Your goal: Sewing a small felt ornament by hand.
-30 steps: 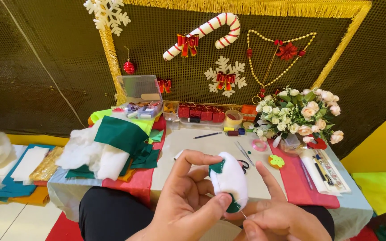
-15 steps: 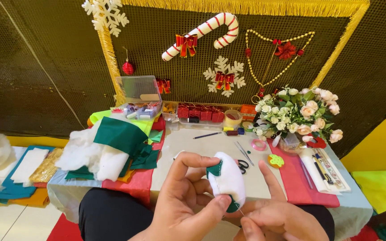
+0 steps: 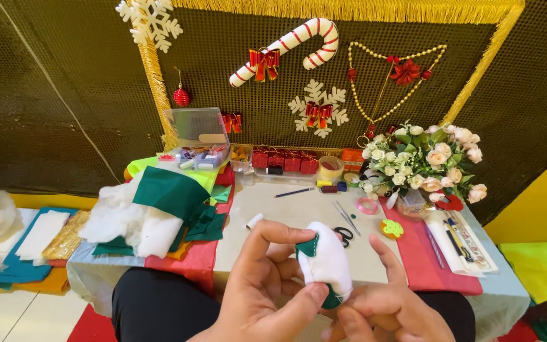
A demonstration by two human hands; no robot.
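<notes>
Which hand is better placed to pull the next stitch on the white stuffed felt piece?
Probably right. The left hand clamps the white stuffed felt piece between thumb and fingers; the right hand sits under its lower edge with fingers freer. No needle visible.

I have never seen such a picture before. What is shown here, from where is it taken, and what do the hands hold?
There is no machine here. A person wears a camera on the head, so the one picture looks down at that person's own two bare hands.

The left hand and the right hand together hold a small white stuffed felt piece with green edges.

Behind them is a low table. On it lie green felt, white stuffing, scissors, a pencil, a clear plastic box, small red boxes and a bunch of flowers. The wall behind carries a candy cane and snowflake decorations.
</notes>
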